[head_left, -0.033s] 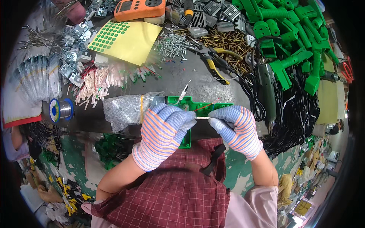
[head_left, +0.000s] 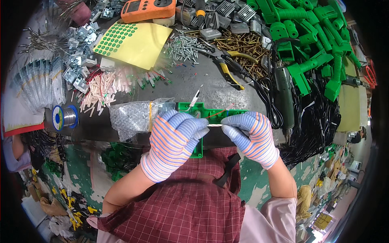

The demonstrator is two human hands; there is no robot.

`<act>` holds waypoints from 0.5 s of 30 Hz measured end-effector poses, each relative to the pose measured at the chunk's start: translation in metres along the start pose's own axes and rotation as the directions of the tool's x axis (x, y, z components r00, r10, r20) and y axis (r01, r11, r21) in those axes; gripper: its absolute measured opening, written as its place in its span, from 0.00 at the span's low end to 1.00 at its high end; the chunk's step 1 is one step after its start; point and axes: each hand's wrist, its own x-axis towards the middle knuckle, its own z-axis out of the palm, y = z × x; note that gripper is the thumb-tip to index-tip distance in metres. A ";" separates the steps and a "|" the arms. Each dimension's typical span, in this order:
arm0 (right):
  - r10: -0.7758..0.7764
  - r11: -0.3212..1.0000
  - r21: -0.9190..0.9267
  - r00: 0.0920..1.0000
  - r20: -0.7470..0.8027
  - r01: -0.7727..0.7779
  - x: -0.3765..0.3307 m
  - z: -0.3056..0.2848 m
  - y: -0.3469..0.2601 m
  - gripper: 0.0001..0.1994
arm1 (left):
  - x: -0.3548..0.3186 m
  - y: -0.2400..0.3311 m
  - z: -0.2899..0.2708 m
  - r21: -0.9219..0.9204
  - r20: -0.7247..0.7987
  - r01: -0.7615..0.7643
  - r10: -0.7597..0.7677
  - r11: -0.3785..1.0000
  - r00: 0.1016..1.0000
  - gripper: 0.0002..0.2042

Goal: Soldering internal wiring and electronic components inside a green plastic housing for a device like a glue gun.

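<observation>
A thin white wire or sleeve [head_left: 214,125] is stretched level between my two gloved hands, over a green plastic housing [head_left: 198,108] at the table's near edge. My left hand [head_left: 178,139] pinches its left end. The fingertips of my right hand [head_left: 253,137] close on its right end. Just behind them, a red wire [head_left: 219,114] slants across the housing. A white piece with a bare metal tip [head_left: 195,98] sticks up from the housing's left part. My fingers hide much of the housing's near side.
Bubble wrap [head_left: 131,117] and a solder spool [head_left: 65,117] lie left. Yellow-handled pliers [head_left: 229,73], screws [head_left: 184,49] and a yellow sticker sheet [head_left: 148,44] lie farther back. A power screwdriver [head_left: 284,97], black cables [head_left: 314,125] and piled green housings [head_left: 320,36] occupy the right.
</observation>
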 end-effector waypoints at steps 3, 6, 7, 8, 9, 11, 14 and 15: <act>-0.165 0.977 -0.143 0.986 -0.027 0.159 0.005 0.001 0.011 0.08 | 0.002 -0.002 0.002 0.011 -0.003 -0.031 0.031 0.999 1.000 0.10; -0.328 0.868 -0.384 0.944 0.032 0.315 0.003 -0.005 0.014 0.12 | 0.004 -0.002 0.003 0.016 0.015 -0.013 0.013 1.000 1.000 0.09; -0.296 0.886 -0.363 0.955 0.031 0.287 0.001 -0.008 0.010 0.14 | 0.004 -0.001 0.002 0.015 0.007 -0.005 0.005 1.000 1.000 0.09; -0.261 0.904 -0.344 0.965 0.031 0.256 -0.003 -0.011 0.008 0.17 | 0.003 -0.001 0.001 0.011 -0.001 0.002 -0.002 1.000 1.000 0.09; -0.257 0.945 -0.222 0.965 -0.059 0.238 -0.012 -0.013 0.013 0.21 | 0.003 -0.001 0.001 0.004 -0.001 -0.009 0.009 1.000 1.000 0.09; -0.203 0.965 -0.212 0.955 -0.217 0.157 -0.037 -0.015 0.029 0.21 | 0.000 -0.001 0.001 0.025 -0.024 0.036 -0.035 0.999 0.999 0.09; -0.166 0.907 -0.415 0.967 -0.193 0.073 -0.058 -0.017 0.038 0.19 | -0.001 -0.002 0.001 0.006 -0.030 0.024 -0.024 1.000 0.999 0.09; -0.135 0.885 -0.464 0.975 -0.177 0.038 -0.064 -0.012 0.041 0.18 | -0.001 -0.001 0.000 0.000 -0.044 0.006 -0.006 1.000 0.999 0.09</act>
